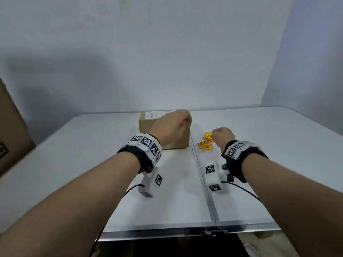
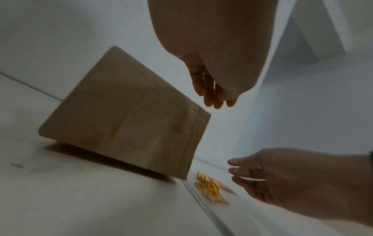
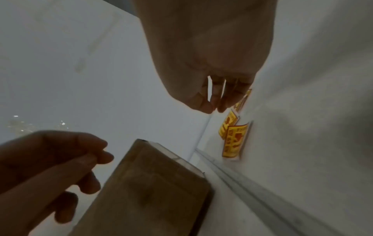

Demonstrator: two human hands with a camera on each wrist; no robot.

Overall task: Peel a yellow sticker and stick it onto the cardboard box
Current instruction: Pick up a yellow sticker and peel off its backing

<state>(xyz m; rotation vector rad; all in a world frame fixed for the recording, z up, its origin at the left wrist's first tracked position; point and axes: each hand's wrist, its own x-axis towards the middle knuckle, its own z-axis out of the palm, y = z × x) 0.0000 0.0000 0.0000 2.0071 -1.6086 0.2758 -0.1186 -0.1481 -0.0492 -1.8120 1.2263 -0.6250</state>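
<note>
Head view shows a cardboard box standing on a white folding table, just left of the table's centre seam. The yellow stickers lie flat on the table just right of that seam, near the box's right side. The left hand hangs in front of and over the box, fingers loosely curled and holding nothing; whether it touches the cardboard cannot be told. The right hand is lowered over the far sticker, fingers bunched downward. From the right wrist, the fingertips sit right at the top sticker's edge, perhaps pinching it, though blur leaves the grip unclear. A larger carton stands at the left edge.
</note>
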